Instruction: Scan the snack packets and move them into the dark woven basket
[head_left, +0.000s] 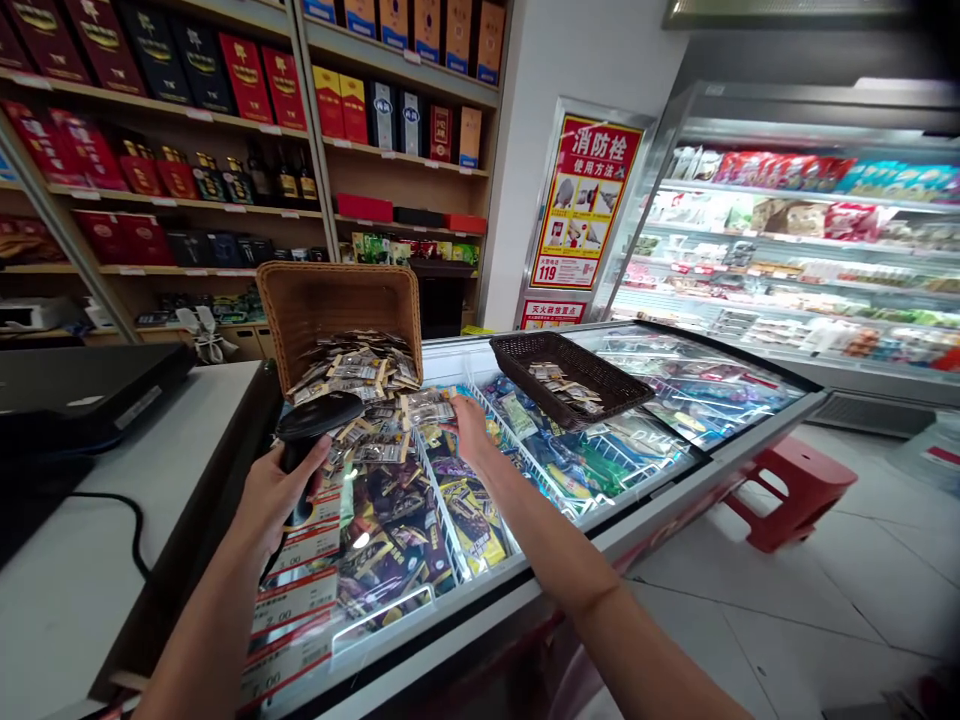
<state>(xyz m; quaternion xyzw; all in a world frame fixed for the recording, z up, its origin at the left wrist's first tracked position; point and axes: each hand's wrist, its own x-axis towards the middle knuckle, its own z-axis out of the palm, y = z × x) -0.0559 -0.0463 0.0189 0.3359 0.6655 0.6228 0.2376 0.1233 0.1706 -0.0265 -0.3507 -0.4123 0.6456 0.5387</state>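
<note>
My left hand [281,490] is wrapped round the grip of a black barcode scanner [321,415], its head pointing right. In my right hand [471,428] is a small clear-and-brown snack packet [429,407], pinched at its right end in front of the scanner. Behind them a tan wicker basket [341,285] lies tipped towards me, with a heap of similar packets [360,370] spilling onto the freezer's glass top. To the right a dark brown woven tray [529,352] holds several of these packets [566,390].
Under the glass, the chest freezer [630,540] holds bagged goods between white wire dividers. At left is a counter [161,470] with a black device [82,400] and a cable. A red stool [799,485] stands right of the freezer. Shelves of boxes and a refrigerated display [795,240] line the back.
</note>
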